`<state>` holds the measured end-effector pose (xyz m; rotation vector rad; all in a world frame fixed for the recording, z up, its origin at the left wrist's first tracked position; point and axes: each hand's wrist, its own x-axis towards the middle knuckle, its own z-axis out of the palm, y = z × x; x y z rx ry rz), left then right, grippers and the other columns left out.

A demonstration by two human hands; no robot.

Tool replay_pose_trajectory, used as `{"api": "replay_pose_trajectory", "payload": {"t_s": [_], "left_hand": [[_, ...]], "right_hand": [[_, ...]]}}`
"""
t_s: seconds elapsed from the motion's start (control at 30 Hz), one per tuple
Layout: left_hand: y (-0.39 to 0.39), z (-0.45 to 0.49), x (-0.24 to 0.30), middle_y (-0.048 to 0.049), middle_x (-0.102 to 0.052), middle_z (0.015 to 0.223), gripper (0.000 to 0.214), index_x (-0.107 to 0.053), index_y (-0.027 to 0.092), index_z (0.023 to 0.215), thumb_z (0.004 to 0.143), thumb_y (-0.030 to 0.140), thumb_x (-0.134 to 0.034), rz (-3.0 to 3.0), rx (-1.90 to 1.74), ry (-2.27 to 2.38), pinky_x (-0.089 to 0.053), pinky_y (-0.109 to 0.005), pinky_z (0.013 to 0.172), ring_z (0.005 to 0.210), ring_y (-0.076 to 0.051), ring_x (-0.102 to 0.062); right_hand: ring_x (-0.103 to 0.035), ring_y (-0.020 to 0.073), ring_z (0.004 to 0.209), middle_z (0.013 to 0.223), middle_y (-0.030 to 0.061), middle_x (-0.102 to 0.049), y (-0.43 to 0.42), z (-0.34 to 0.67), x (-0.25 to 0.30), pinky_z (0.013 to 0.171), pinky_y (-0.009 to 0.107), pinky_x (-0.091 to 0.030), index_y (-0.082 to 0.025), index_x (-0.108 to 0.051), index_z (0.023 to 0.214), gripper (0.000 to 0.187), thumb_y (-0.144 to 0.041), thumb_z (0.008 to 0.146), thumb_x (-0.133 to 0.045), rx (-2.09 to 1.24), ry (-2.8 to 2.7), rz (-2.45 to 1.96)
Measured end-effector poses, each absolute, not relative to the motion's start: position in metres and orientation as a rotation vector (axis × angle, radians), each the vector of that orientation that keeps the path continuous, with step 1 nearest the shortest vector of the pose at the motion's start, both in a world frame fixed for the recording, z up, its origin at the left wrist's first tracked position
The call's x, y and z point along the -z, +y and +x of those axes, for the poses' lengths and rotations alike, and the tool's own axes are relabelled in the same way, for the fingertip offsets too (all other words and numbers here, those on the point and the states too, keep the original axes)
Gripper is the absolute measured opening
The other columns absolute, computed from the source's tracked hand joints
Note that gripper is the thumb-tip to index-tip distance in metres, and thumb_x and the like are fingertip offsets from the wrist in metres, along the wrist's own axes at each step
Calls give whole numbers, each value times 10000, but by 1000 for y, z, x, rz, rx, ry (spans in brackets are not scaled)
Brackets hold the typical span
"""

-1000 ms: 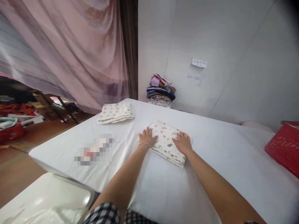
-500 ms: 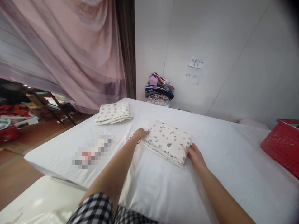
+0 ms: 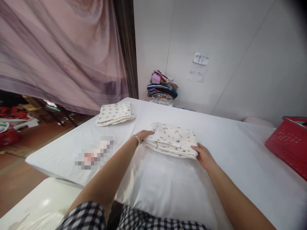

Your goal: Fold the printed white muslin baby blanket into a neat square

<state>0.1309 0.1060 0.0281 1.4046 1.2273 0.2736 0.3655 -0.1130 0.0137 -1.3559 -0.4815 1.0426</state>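
A folded white cloth [image 3: 174,137] with small printed motifs is held between my two hands at the middle of the white-covered table. My left hand [image 3: 145,135] grips its left edge, thumb on top and fingers hidden beneath. At the right edge, my right hand [image 3: 203,155] pinches the corner, thumb uppermost. The near side shows several stacked layers. To the left and farther back lies another folded white cloth [image 3: 116,112] with a grey leaf-like pattern, touched by neither hand.
A blurred-out item [image 3: 94,155] lies on the table [image 3: 240,153] at left. A red basket [image 3: 287,145] stands at the right edge. Behind the table rises a pile of folded fabrics [image 3: 163,88] against the wall. A pink curtain [image 3: 91,57] hangs at left; a pale surface [image 3: 38,204] is at lower left.
The near edge of the held cloth has lifted and its layers show more; its right corner has shifted slightly up and away. My right hand has turned to grip that corner. The view shifted slightly.
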Motion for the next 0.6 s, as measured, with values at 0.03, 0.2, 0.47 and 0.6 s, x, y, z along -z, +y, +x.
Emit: {"api": "replay_pose_trajectory", "payload": {"t_s": [0.03, 0.2, 0.47, 0.6], "left_hand": [[95, 130, -26, -113, -700, 906, 346, -611, 130, 861, 695, 434, -618, 1361, -258, 1194, -532, -257, 607, 810, -210, -660], [42, 118, -9, -106, -695, 892, 432, -555, 130, 947, 638, 397, -697, 1226, -176, 1087, -533, -269, 563, 751, -205, -662], [23, 114, -4, -145, -627, 1087, 618, -466, 141, 1078, 591, 399, -745, 1223, -261, 1146, -520, -272, 583, 855, -228, -640], [18, 111, -3, -136, -614, 1120, 743, -427, 153, 1193, 580, 422, -750, 1261, -304, 1142, -510, -262, 596, 867, -219, -634]], "right_hand": [[-638, 257, 917, 1057, 93, -666, -116, 375, -15, 753, 379, -526, -173, -498, 1196, 584, -220, 636, -655, -1015, -492, -1350], [-642, 223, 874, 1035, 86, -663, -148, 411, 5, 739, 339, -516, -176, -445, 1263, 704, -224, 607, -695, -1052, -411, -1593], [-438, 269, 1202, 1348, 107, -437, -157, 394, -3, 964, 420, -395, -197, -392, 1340, 651, -379, 737, -552, -386, -1017, -2102], [-207, 225, 1350, 1468, 43, -260, -142, 351, -18, 1063, 418, -274, -236, -335, 1380, 557, -449, 866, -367, -171, -1558, -2025]]}}
